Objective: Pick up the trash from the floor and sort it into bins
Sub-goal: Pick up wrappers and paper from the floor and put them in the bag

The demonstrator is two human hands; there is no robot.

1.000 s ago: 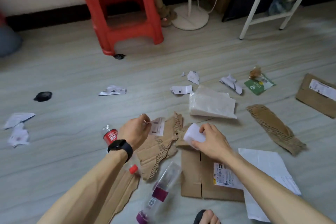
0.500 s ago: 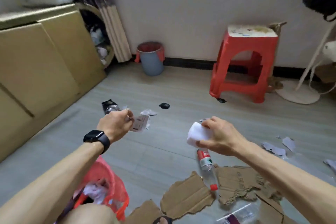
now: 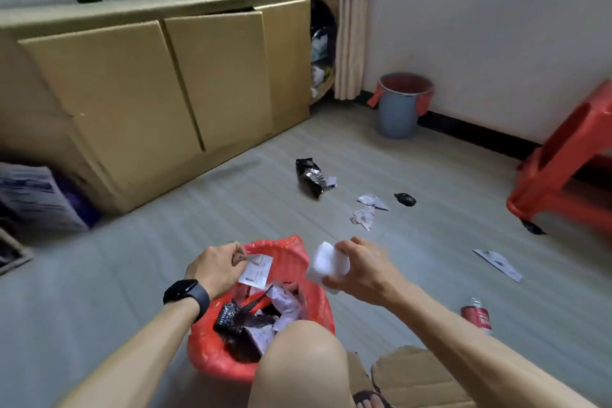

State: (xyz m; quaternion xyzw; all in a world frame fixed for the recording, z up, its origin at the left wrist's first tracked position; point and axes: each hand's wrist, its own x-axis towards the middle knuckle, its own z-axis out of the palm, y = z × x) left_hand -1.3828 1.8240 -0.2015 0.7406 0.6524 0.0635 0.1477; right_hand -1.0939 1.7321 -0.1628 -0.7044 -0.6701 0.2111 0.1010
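I hold my left hand (image 3: 215, 270) over the red-lined bin (image 3: 288, 243), pinching a printed slip (image 3: 256, 270), probably to drop it straight in; my right hand (image 3: 359, 272) grips a white wad (image 3: 326, 263) just above the rim, probably next; paper scraps (image 3: 366, 209) lie beyond.

One view only, worn on our head, tilted forward and down.

We look from just above our own knee (image 3: 301, 361) onto the red-lined bin (image 3: 288, 243) close below, the left hand (image 3: 212, 270) pinching a paper slip (image 3: 256, 270) and the right hand (image 3: 362, 272) gripping a white wad (image 3: 326, 263) near the lens; the wide angle bows the cabinet (image 3: 132, 93) at left and reaches across the floor (image 3: 198, 209) to the grey bin (image 3: 397, 116) by the far wall (image 3: 496, 26).
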